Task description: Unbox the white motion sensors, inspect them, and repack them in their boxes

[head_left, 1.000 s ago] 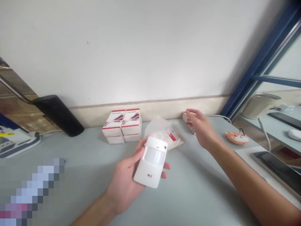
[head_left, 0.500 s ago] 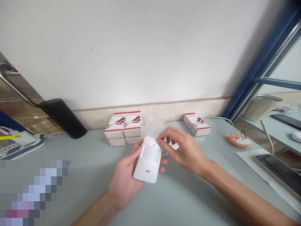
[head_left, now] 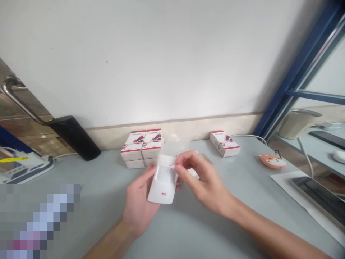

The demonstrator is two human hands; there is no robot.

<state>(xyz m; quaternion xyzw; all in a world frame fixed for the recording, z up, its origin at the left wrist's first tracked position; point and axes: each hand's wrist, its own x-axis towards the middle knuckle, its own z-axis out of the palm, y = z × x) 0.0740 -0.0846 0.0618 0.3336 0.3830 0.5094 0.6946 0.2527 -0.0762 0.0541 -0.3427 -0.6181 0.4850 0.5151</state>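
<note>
A white device (head_left: 161, 187) with a pale window and a small red logo is held tilted above the grey table. My left hand (head_left: 140, 201) grips it from the left and beneath, its fingertips partly showing at the right side. A clear plastic bag (head_left: 172, 151) covers the device's upper part. My right hand (head_left: 201, 176) pinches the bag between thumb and index finger at the device's upper right edge. Behind my right hand, a white item (head_left: 193, 172) is partly hidden.
Stacked red-and-white boxes (head_left: 141, 147) stand near the wall, with a single box (head_left: 225, 144) farther right. A black cylinder (head_left: 75, 138) leans at left. At right are an orange animal-shaped case (head_left: 272, 161) and a phone (head_left: 318, 196) on paper.
The clear bag now reaches down over the window of the device. The device and my left hand have shifted slightly left; my right hand's pinch has moved left and a little lower.
</note>
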